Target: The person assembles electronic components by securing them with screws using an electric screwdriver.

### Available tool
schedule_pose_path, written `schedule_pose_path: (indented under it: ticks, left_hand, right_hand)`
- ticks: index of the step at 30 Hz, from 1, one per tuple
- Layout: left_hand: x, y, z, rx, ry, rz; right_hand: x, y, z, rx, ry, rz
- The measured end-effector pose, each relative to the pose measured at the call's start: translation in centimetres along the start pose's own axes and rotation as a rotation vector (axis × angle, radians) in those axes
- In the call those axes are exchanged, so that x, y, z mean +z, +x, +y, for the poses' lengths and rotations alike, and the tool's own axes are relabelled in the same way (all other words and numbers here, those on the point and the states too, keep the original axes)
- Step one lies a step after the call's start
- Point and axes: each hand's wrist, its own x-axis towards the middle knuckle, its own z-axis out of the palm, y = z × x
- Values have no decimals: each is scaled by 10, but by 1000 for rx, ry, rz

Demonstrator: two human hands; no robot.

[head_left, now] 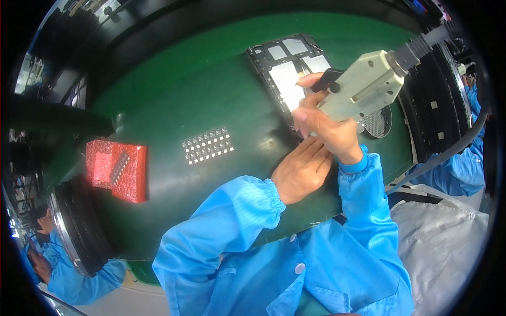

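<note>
— What do we have in front of us, biggest first?

— We see a broad green counter (211, 89), smooth and slightly glossy, with a dark rim along its far side. On it, toward the far right, lies an opened flat device (287, 66): a black rectangular frame with pale grey and white panels inside, tilted so that its long side runs away from us.

— And to the left?

— A red foam block (118, 168), pitted and squarish, sits near the left edge with a small dark strip lying on top. Between it and the device we see a sheet of small silvery squares (208, 145) set in tidy rows, flat on the green surface.

— What are the hands doing?

— Our right hand (327, 131) is wrapped tight around a cream plastic power tool (361, 87), boxy, with a grey ribbed cable running off to the upper right. Its working end points down at the near edge of the device, beside a round mesh disc (380, 122). Our left hand (303, 171) lies flat, fingers straight and together, just under the right wrist, gripping nothing. Both sleeves are bright blue, gathered at the cuff.
</note>
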Motion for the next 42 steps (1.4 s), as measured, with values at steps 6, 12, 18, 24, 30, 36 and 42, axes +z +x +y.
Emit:
schedule_pose_path:
  ticks: [6, 12, 18, 24, 30, 36, 42]
  left_hand:
    - [3, -3, 0, 4, 29, 28]
    - [4, -2, 1, -1, 14, 36]
    - [1, -1, 0, -13, -16, 70]
    - [1, 0, -2, 28, 2, 106]
    - [3, -2, -4, 5, -5, -63]
    - [-8, 0, 3, 38, 0, -134]
    - [-2, 16, 7, -5, 78, -71]
  right_hand:
    - [1, 0, 0, -25, 29, 28]
    - [-2, -2, -1, 11, -44, -30]
    - [2, -6, 5, -20, -112, -45]
    - [5, -1, 2, -67, -2, -27]
    - [0, -6, -5, 135, -105, -21]
    - [8, -5, -15, 81, 7, -15]
    - [-16, 0, -27, -71, 76, 133]
